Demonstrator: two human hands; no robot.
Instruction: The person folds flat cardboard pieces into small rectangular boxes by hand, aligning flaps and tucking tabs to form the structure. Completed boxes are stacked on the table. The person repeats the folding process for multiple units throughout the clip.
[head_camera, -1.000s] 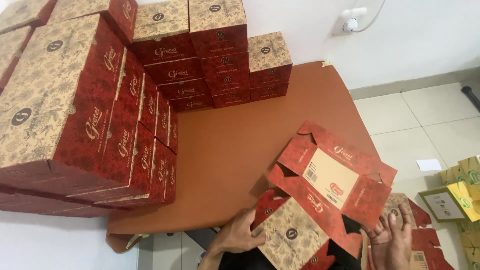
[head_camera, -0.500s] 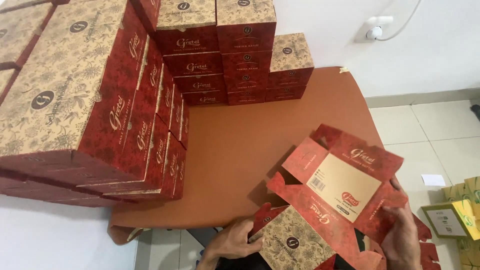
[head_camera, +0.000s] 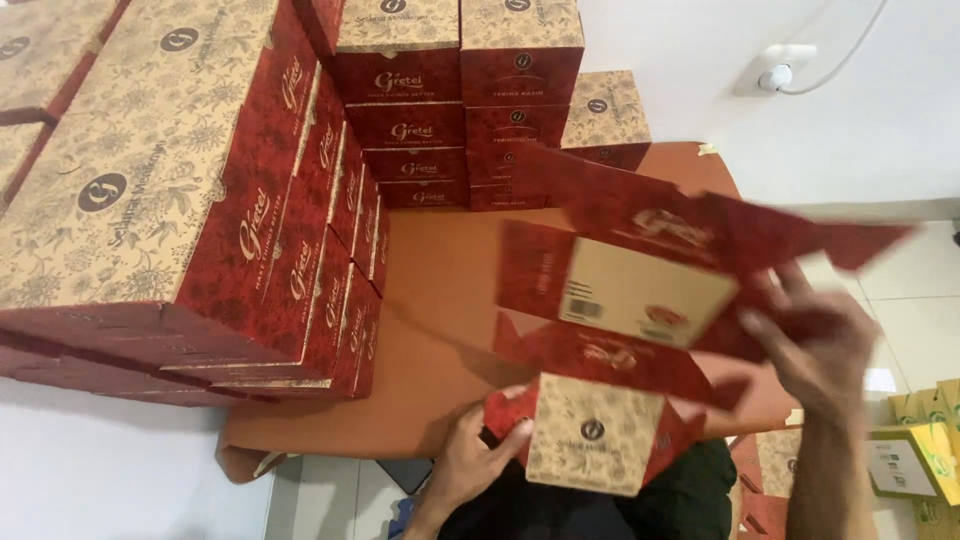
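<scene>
An unfolded red and tan cardboard box blank (head_camera: 640, 300) is held up over the brown table (head_camera: 440, 340), blurred by motion. My left hand (head_camera: 480, 455) grips its near tan flap at the lower left. My right hand (head_camera: 820, 350) holds the red flap on the right side, fingers spread along it. The blank's flaps fan out toward the upper right.
Stacks of finished red and tan boxes (head_camera: 200, 200) fill the table's left, with more stacks (head_camera: 470, 100) along the back wall. A white wall socket (head_camera: 775, 70) sits at the upper right. Yellow-green cartons (head_camera: 915, 450) and flat red blanks (head_camera: 765, 480) lie on the floor at right.
The box blank has been lifted off the table and swung up toward me. My right hand rose from the lower right edge to the blank's right flap.
</scene>
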